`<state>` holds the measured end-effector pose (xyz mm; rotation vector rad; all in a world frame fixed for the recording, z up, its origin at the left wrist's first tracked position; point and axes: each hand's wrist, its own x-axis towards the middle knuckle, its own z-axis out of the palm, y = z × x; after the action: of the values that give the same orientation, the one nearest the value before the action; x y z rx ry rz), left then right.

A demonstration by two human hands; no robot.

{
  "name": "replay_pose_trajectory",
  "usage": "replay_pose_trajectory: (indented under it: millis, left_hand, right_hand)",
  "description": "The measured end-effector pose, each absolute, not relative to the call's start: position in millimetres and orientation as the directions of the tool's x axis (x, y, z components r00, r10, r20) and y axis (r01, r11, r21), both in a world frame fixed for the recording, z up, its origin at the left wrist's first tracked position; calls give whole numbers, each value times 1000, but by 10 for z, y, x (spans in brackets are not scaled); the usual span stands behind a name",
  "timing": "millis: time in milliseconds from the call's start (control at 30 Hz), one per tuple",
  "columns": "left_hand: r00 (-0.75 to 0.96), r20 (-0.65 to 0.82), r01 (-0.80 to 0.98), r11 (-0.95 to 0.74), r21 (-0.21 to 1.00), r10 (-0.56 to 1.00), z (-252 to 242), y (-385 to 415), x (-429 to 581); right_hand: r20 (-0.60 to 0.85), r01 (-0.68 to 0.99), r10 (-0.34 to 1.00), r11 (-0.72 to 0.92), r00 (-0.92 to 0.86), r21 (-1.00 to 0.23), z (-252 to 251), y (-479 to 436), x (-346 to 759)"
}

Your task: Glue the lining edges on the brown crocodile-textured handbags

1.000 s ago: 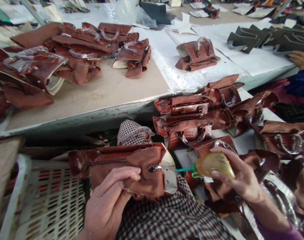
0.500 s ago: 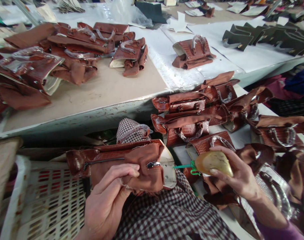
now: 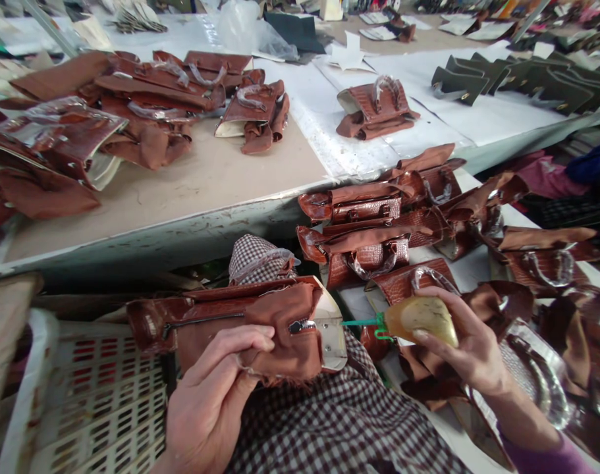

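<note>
Head view: one brown bag piece (image 3: pixel 260 322) lies across the checked lap (image 3: pixel 339 428), zipper facing up. Left hand (image 3: pixel 211 401) pinches its loose lining between thumb and curled fingers. Right hand (image 3: pixel 472 349) has its fingers wrapped round one yellowish squeeze bottle (image 3: pixel 418 319), whose green nozzle (image 3: pixel 361 322) touches the piece's white end. One white slotted crate (image 3: pixel 82 401) sits at lower left. Beyond is a long worktable (image 3: pixel 191 191), part beige, part covered in white sheet. It carries one lone brown bag (image 3: pixel 376 108) mid-table, a brown heap (image 3: pixel 132 105) to the left and a dark green row (image 3: pixel 517 76) far right. Another brown heap (image 3: pixel 403 217) is beside the right hand. The heaps overlap too much to count.
</note>
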<state>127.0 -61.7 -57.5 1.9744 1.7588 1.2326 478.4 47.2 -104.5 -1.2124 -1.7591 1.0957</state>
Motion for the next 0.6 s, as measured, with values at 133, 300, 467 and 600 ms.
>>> replay_pose_trajectory:
  millis: [133,300,467,600]
  left_hand:
    - [-38,417,726,-262,636,908,-577,-624,1275]
    - [-47,397,708,-250,661,917,-631,-601,1223]
    - [-136,418,728,-196,657,898,-706,-420,1027]
    - [-246,506,776,-145,614,826,-606,-121,832]
  right_hand:
    - [80,390,935,221,-345,-894,-979,477,4827]
    - [-196,284,923,-100,-330,-954,-978,503,4887]
    - [-301,-126,946,-316,-122,-940,-1140,489,4782]
    - [-330,-380,944,-299,18,-875,-1137,552,4604]
